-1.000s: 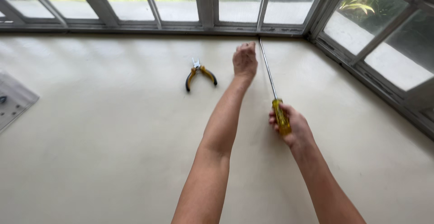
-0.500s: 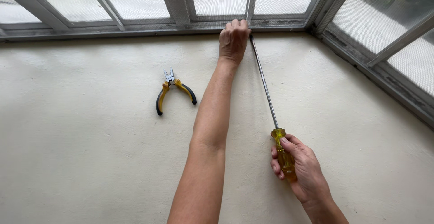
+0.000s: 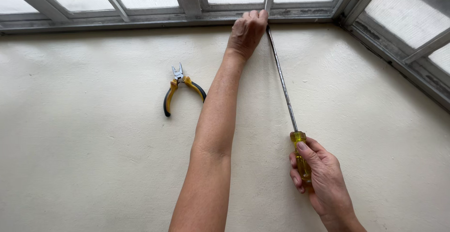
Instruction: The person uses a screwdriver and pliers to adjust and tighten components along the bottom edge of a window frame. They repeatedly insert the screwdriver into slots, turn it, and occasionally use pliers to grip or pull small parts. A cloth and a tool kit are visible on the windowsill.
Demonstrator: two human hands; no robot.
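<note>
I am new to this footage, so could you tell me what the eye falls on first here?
First comes the long screwdriver, its yellow handle gripped by the right hand at lower right and its thin shaft running up to the window frame. There the left hand is closed around the tip end, arm stretched across the pale ledge. Left of that arm lies a pair of yellow-and-black pliers, untouched.

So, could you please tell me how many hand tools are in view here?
2: a long screwdriver with its yellow handle in the right hand, and pliers lying on the sill, left of the left hand.
</note>
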